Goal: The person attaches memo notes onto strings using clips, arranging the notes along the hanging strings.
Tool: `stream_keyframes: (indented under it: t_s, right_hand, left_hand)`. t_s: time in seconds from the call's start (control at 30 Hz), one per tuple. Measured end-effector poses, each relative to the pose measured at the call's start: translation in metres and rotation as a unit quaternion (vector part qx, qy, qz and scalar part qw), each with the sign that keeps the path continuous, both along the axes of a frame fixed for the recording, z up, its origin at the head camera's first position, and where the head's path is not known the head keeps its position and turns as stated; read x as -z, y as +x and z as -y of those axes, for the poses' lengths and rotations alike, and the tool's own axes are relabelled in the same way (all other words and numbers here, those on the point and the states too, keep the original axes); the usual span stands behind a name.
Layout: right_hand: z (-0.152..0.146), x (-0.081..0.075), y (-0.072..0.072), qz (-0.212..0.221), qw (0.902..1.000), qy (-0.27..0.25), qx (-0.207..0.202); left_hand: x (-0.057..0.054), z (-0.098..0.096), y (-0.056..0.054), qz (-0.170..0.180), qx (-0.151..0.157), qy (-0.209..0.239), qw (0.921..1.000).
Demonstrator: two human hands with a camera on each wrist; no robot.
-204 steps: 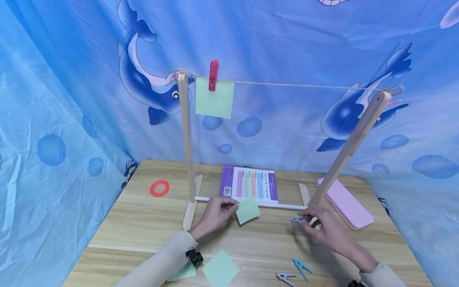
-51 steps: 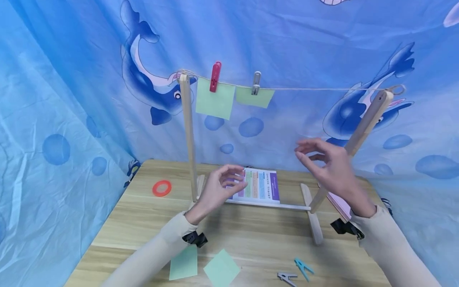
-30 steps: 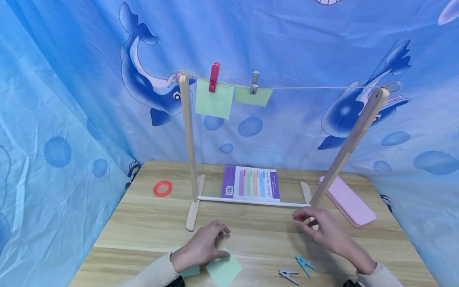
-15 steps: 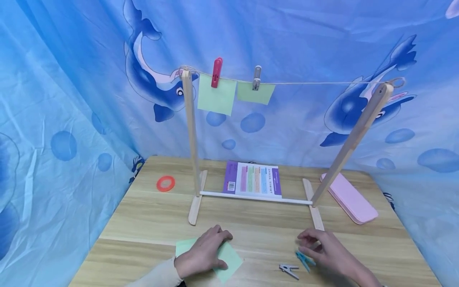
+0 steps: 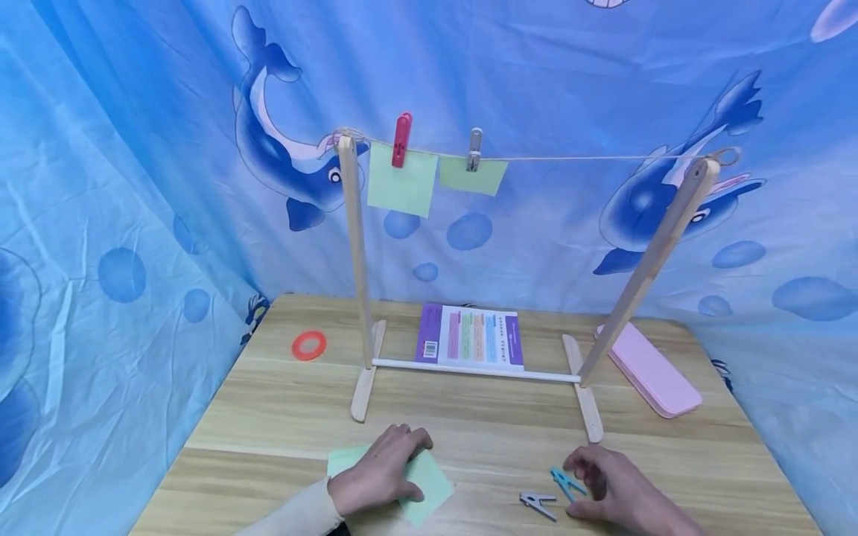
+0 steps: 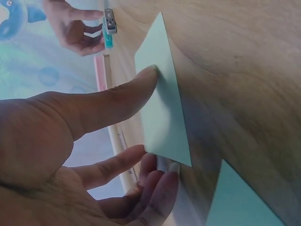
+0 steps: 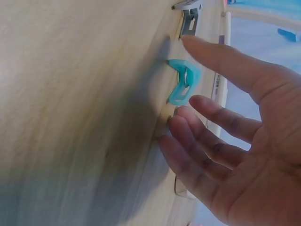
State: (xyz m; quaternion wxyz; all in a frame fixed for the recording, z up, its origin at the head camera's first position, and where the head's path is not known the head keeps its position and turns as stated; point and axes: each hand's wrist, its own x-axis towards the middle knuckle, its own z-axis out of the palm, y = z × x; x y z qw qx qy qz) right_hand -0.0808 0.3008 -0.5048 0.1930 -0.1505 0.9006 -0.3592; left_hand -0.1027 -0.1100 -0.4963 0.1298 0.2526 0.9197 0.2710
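My left hand (image 5: 382, 473) lies over a pale green paper square (image 6: 162, 113) on the table, its thumb on the sheet and fingertips at the edge. A second green sheet (image 6: 240, 207) lies beside it, partly hidden by the hand in the head view. My right hand (image 5: 620, 487) has its thumb and fingers spread around a turquoise clothespin (image 7: 185, 82), not closed on it. Just left of that lies a grey clothespin (image 5: 538, 505). On the string above, a red clothespin (image 5: 401, 140) holds one green square (image 5: 401, 182) and a grey clothespin (image 5: 474, 150) holds another green sheet (image 5: 472, 177).
The wooden stand's left post (image 5: 355, 246) and right post (image 5: 649, 272) carry the string (image 5: 570, 158), with a white rod (image 5: 476, 370) between their bases. Behind the rod lies a purple-and-white booklet (image 5: 469, 337). An orange-red ring (image 5: 309, 345) is at left, a pink case (image 5: 650, 370) at right.
The sheet and grey clothespin my hands held earlier now hang on the string. Both hands came down to the table, the left onto a green square, the right to the turquoise clothespin.
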Motion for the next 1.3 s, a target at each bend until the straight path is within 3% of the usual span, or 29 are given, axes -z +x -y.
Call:
stream_keyframes:
  t_s: [0.6, 0.87, 1.07, 1.3]
  right_hand:
    - [-0.005, 0.008, 0.002, -0.001, 0.9995, -0.027, -0.016]
    - [-0.001, 0.008, 0.004, -0.011, 0.9999, 0.009, -0.009]
    - [0.004, 0.007, 0.003, -0.028, 0.9988, 0.035, 0.018]
    - [0.007, 0.007, 0.000, -0.037, 0.9991, 0.013, 0.016]
  left_hand:
    - [0.006, 0.002, -0.007, 0.005, 0.013, 0.052, 0.9986]
    - [0.013, 0.002, -0.008, -0.004, 0.013, 0.091, 0.9957]
    - [0.014, 0.002, -0.010, 0.027, 0.004, 0.119, 0.9925]
    - [0.013, 0.004, -0.014, 0.047, 0.006, 0.138, 0.9893]
